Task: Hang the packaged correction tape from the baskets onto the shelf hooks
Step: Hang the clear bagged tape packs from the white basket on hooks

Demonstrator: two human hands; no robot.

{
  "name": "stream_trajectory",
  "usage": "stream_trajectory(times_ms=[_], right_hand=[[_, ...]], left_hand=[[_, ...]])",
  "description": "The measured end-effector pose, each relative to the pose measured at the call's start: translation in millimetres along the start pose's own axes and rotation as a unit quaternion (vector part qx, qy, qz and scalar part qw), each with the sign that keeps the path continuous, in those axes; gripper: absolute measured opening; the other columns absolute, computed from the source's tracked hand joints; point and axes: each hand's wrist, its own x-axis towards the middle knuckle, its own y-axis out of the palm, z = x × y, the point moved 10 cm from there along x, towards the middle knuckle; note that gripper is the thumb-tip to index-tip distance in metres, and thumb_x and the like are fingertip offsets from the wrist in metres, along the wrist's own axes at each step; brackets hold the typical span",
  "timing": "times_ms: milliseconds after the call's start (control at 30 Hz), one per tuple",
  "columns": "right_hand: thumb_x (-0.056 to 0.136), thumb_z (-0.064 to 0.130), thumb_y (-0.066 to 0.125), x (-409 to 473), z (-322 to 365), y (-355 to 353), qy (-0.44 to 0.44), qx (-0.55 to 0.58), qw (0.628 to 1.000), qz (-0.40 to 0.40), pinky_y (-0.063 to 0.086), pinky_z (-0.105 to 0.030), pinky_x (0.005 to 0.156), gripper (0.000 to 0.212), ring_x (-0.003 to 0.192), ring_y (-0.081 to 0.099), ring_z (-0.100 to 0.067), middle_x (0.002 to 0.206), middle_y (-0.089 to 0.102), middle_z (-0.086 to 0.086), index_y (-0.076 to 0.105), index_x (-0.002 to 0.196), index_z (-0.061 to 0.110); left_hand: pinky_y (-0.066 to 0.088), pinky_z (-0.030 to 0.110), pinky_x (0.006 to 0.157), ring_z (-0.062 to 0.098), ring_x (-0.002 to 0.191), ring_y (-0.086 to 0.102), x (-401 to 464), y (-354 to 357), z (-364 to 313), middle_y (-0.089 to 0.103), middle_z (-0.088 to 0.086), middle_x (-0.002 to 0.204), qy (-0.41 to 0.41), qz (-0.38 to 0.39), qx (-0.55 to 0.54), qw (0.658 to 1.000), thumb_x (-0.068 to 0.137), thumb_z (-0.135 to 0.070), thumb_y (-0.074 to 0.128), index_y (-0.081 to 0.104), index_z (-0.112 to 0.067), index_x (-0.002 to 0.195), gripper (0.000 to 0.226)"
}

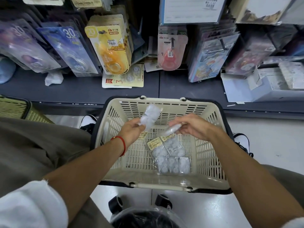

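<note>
Left hand (131, 129) raised over the cream shopping basket (212, 162), fingers pinched on a clear packet of correction tape refills (150, 116) that stands up and tilts toward the shelf. Right hand (192, 126) level with it, fingers curled round a second clear packet (171, 130) — blurred, so exact grip hard to read, but plainly held. More refill packets (169, 159) lying flat in a loose heap on the basket floor, yellow price labels uppermost, near the right side. Basket standing on the pale floor just in front of the dark shelf ledge (79, 89).

Above the ledge, crowded rows of carded stock: an orange correction tape card (109, 51), a pink correction tape card (170, 53), blue cards further left. One bare metal hook (221, 46) visible to the right, poking out before the cartoon cards.

Likely snags from here — thin film packets slipping from a fingertip pinch and dropping back into the basket or onto the floor; a hang hole missed or torn if pushed onto a hook at an angle; neighbouring cards knocked off the packed rows on the reach in. With both hands full, no free hand to steady a hook or part the hanging stock. Risk, too, of hanging on the wrong hook, given how alike the rows look.
</note>
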Motion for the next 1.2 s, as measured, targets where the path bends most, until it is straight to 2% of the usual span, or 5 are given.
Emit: stream_trajectory(times_ms=[300, 533, 733, 1100, 1200], right_hand=[[0.103, 0.019, 0.064, 30, -17, 43, -0.034, 0.194, 0.973, -0.117, 0.056, -0.019, 0.057, 0.025, 0.063, 0.069, -0.017, 0.073, 0.072, -0.01, 0.064, 0.105, -0.006], [0.099, 0.051, 0.067, 39, -36, 13, -0.003, -0.283, 0.918, -0.276, 0.058, -0.034, 0.07, 0.031, 0.069, 0.067, -0.016, 0.085, 0.073, 0.001, 0.072, 0.097, 0.02], [0.094, 0.036, 0.076, 33, -136, 41, 0.131, -0.59, 0.794, 0.063, 0.052, -0.035, 0.093, 0.04, 0.113, 0.062, -0.023, 0.126, 0.063, -0.001, 0.062, 0.128, 0.02], [0.097, 0.018, 0.075, 21, -57, 28, 0.068, -0.162, 0.978, -0.112, 0.063, -0.034, 0.069, 0.026, 0.089, 0.065, -0.022, 0.103, 0.062, -0.009, 0.055, 0.109, 0.01], [0.098, 0.032, 0.074, 24, -34, 71, 0.017, -0.033, 0.994, -0.102, 0.063, -0.031, 0.07, 0.038, 0.087, 0.074, -0.021, 0.107, 0.073, -0.007, 0.058, 0.12, 0.006]], left_hand=[[0.055, 0.053, 0.102, 0.034, 0.111, 0.072, -14, 29, 15, 0.075, 0.015, 0.121, -0.112, 0.066, -0.184, 0.974, 0.106, -0.052, 0.048, 0.063, -0.016, 0.135, 0.049], [0.064, 0.041, 0.072, 0.028, 0.098, 0.074, -12, 17, 59, 0.076, 0.009, 0.113, -0.148, 0.034, -0.103, 0.983, 0.097, -0.001, 0.069, 0.064, -0.02, 0.127, 0.036], [0.063, 0.041, 0.076, 0.03, 0.095, 0.074, -5, -12, 83, 0.075, 0.015, 0.111, -0.183, -0.003, -0.082, 0.98, 0.098, -0.004, 0.069, 0.062, -0.016, 0.119, 0.025], [0.059, 0.062, 0.085, 0.032, 0.118, 0.052, -14, 6, 77, 0.044, -0.006, 0.131, -0.165, 0.003, -0.078, 0.983, 0.101, -0.01, 0.058, 0.037, -0.037, 0.149, 0.059], [0.056, 0.068, 0.093, 0.036, 0.117, 0.059, -24, 34, 73, 0.05, 0.006, 0.142, -0.186, 0.058, -0.172, 0.966, 0.104, -0.028, 0.06, 0.051, -0.039, 0.121, 0.022]])
